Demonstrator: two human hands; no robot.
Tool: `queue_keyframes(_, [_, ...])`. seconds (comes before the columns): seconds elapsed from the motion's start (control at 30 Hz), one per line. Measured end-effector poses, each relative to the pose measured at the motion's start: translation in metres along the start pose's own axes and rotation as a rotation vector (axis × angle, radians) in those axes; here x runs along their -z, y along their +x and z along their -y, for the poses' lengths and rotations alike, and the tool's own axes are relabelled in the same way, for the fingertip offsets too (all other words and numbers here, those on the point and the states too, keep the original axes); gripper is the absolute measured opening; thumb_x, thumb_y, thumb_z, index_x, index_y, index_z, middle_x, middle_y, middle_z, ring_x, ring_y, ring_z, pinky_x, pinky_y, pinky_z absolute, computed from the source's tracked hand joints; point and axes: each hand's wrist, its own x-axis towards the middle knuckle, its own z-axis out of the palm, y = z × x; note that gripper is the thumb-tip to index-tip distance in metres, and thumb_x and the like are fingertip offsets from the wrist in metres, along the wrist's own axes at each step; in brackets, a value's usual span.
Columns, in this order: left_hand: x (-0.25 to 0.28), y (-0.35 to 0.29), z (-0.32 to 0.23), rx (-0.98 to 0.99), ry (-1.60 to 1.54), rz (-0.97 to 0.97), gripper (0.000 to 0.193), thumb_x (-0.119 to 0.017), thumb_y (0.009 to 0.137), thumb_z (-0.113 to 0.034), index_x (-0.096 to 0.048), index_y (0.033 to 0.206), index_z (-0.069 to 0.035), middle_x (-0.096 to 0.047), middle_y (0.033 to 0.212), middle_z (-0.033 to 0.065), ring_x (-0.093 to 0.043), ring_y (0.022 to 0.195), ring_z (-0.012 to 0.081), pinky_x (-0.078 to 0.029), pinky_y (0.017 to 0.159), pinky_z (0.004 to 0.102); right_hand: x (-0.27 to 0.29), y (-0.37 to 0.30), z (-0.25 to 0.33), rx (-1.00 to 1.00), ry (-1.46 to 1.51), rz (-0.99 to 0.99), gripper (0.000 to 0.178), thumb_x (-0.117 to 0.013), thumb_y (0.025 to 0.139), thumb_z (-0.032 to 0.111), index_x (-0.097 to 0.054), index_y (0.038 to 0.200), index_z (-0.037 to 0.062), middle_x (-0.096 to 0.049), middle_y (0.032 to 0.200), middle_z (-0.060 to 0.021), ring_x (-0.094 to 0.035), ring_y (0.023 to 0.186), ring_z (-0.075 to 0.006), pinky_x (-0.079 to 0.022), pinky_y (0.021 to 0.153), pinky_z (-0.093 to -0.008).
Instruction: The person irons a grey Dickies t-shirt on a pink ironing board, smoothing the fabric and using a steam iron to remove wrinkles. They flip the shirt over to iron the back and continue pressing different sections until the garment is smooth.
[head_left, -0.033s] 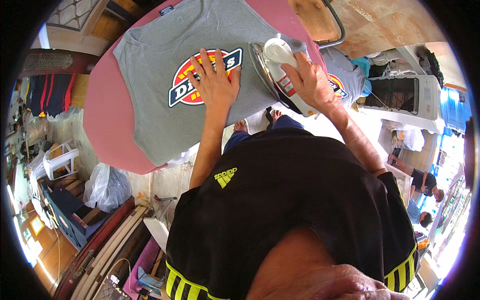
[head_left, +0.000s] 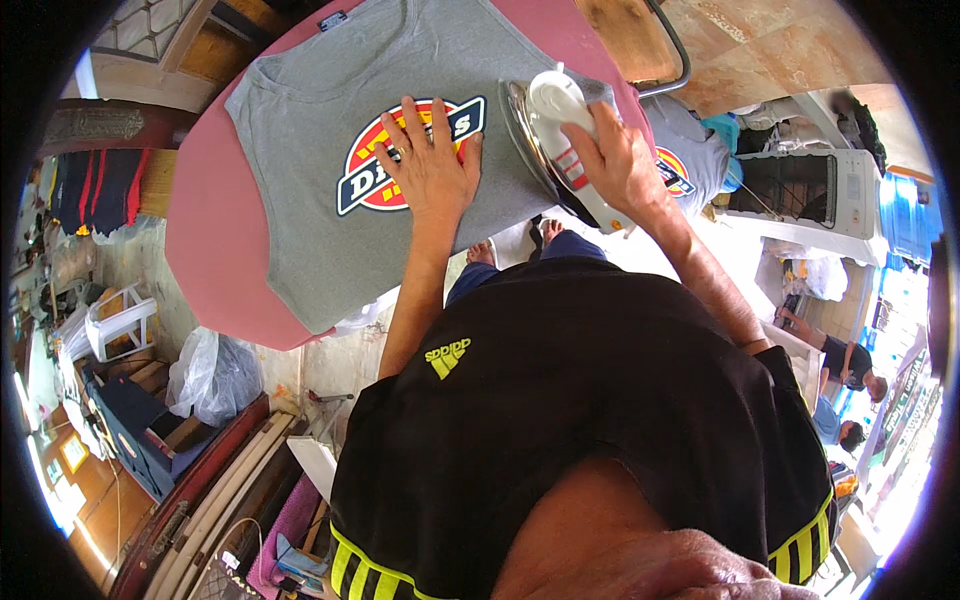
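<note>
A grey sleeveless shirt [head_left: 300, 150] with a red, yellow and navy printed emblem lies spread over a pink padded ironing board [head_left: 210, 240]. On the emblem my left hand [head_left: 430, 160] rests flat, fingers spread, pressing the cloth. My right hand [head_left: 622, 165] is wrapped around the handle of a white iron [head_left: 560, 100] with a shiny metal edge. The iron sits on the shirt to the right of the emblem, its sole hidden from view. Beyond my right wrist, another grey garment [head_left: 705, 150] with a similar emblem shows past the board's edge.
A bent metal tube [head_left: 678, 45] curves at the board's far right end. At right stands a white appliance [head_left: 858, 200]. A clear plastic bag [head_left: 215, 375] and a white stool [head_left: 122, 325] are at left. Two people [head_left: 850, 365] are far off at right.
</note>
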Motion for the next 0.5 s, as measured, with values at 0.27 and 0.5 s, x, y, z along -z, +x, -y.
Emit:
queue_keyframes(0.27, [0.005,0.002,0.001,-0.011,0.003,0.023,0.063,-0.053,0.094,-0.051,-0.048,0.146,-0.017,-0.033,0.158,0.0200,-0.022,0.146,0.0482,-0.019,0.109,0.0702,-0.009,0.035,-0.003,-0.075,-0.026,-0.009,0.026,-0.061,0.098,0.024,-0.054,0.101,-0.0013,-0.066,0.074,-0.0266,-0.069,0.065,-0.0407,-0.056,0.055,-0.0437])
queue_keyframes(0.5, [0.002,0.002,0.003,-0.010,0.008,0.040,0.064,-0.053,0.094,-0.053,-0.046,0.148,-0.018,-0.030,0.160,0.0189,-0.022,0.147,0.0476,-0.017,0.110,0.0697,0.010,0.021,-0.010,0.164,-0.192,0.016,0.025,-0.062,0.098,0.020,-0.057,0.104,-0.0034,-0.067,0.076,-0.0216,-0.068,0.063,-0.0329,-0.054,0.055,-0.0390])
